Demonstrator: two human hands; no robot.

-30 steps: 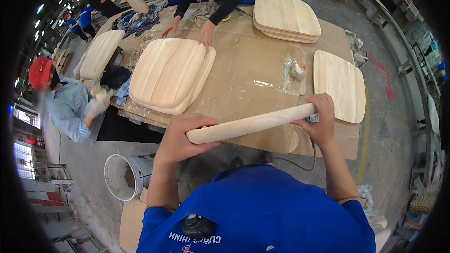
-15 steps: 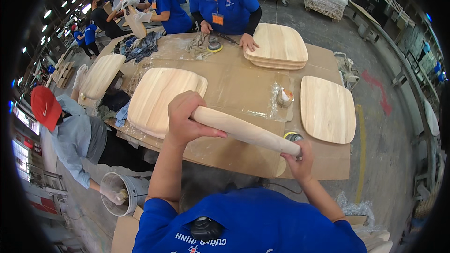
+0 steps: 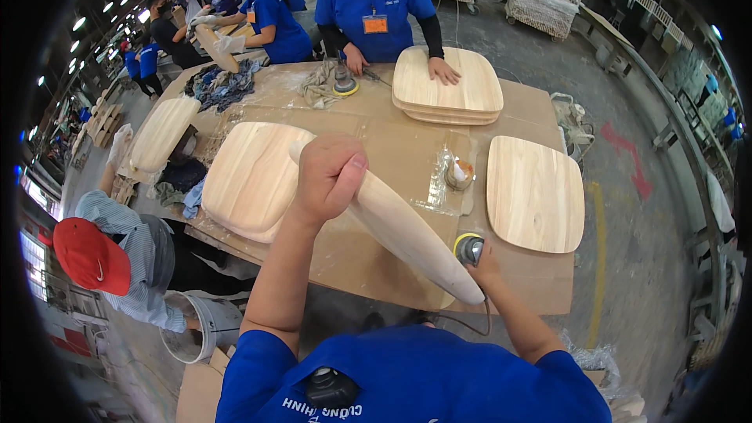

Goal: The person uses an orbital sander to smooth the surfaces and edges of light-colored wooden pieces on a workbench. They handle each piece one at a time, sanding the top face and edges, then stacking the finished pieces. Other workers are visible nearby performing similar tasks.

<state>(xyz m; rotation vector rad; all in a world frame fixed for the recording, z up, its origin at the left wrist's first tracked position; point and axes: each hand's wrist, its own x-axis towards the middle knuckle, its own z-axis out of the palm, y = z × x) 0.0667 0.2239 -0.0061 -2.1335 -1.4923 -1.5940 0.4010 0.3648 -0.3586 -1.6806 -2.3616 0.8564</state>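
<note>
We see the left hand (image 3: 329, 176) wrapped tight around the top end of a long, pale wooden piece (image 3: 399, 231). The piece slants down to the right, over the brown table (image 3: 376, 266), and its thin end points toward us. The right hand (image 3: 482, 262) is mostly hidden under that low end (we can only see a bit of it), and it grips a small round sander (image 3: 468, 248) with a yellow rim, close against the wood. A stack of wooden seat boards (image 3: 254, 180) lies just to the left of the left hand. One more seat board (image 3: 535, 193) lies flat to the right. A small bottle (image 3: 459, 172) stands between them. Across the table, a person in blue rests a hand (image 3: 443, 72) on another stack of boards (image 3: 448, 86)
</note>
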